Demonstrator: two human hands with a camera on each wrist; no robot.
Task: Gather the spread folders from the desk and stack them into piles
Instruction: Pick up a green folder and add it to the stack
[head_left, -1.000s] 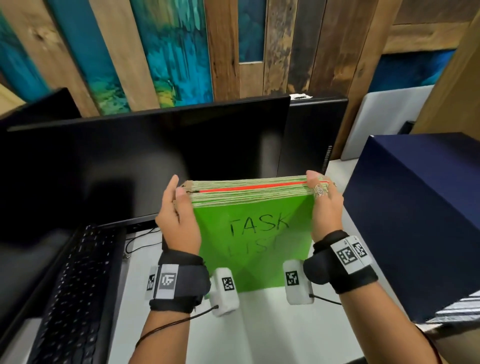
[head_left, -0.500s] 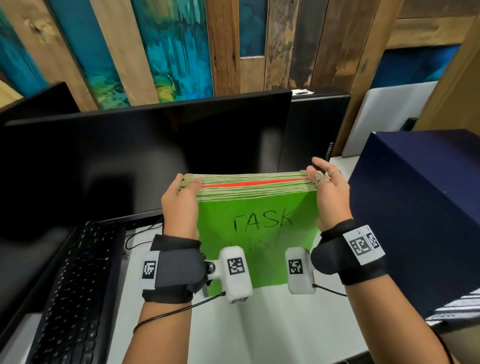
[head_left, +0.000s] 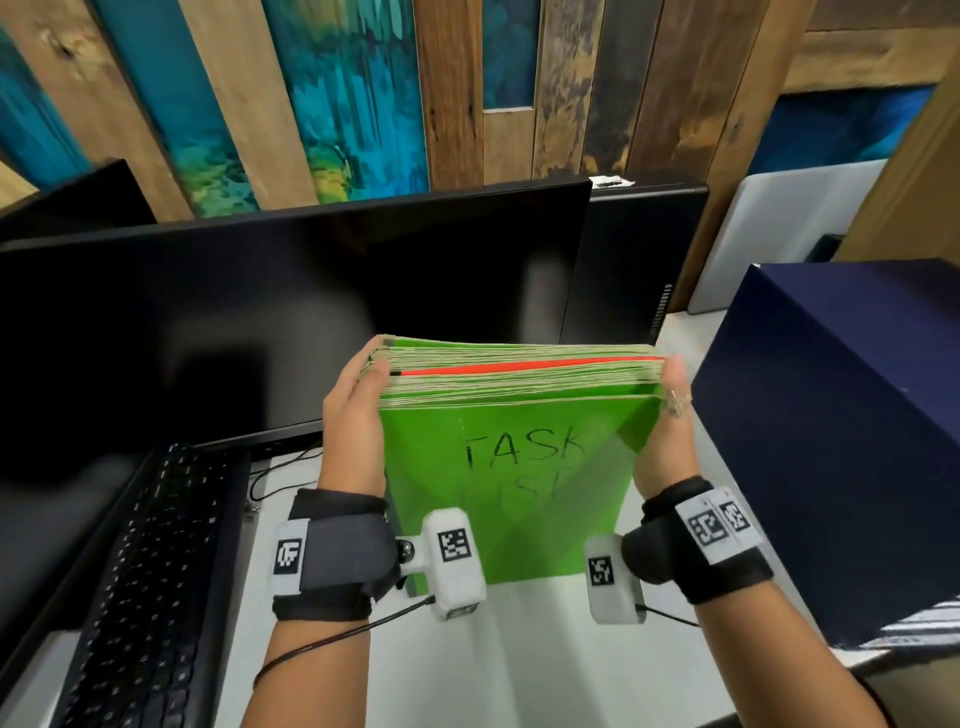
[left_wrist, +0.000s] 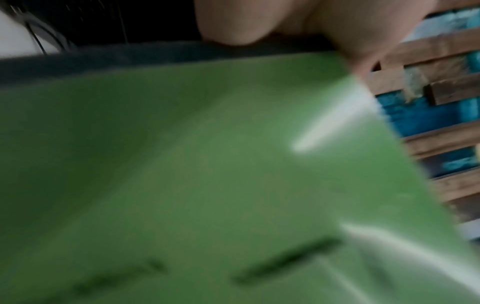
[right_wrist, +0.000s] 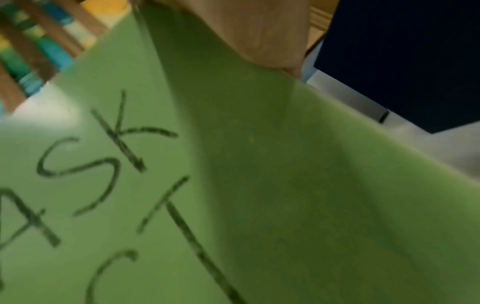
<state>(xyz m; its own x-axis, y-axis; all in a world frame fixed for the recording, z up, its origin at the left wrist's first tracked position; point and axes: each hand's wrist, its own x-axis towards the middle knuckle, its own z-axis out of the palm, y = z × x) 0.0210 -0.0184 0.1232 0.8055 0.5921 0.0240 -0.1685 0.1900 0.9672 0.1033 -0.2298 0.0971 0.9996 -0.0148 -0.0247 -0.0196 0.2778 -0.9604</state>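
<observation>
Folder stack (head_left: 514, 457) upright on edge — left hand (head_left: 353, 415), right hand (head_left: 662, 441) clasp its sides.

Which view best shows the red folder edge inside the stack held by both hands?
The head view. There the red folder edge runs across the upper edge of the green stack, between the left hand and the right hand. Both wrist views show only the green front cover, blurred in the left one; no red is visible.

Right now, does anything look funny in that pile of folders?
One red folder sits among the green folders, so its edge shows as a bright stripe. At the pile's left corner by the left hand, some edges stick out unevenly. Nothing looks torn.
</observation>
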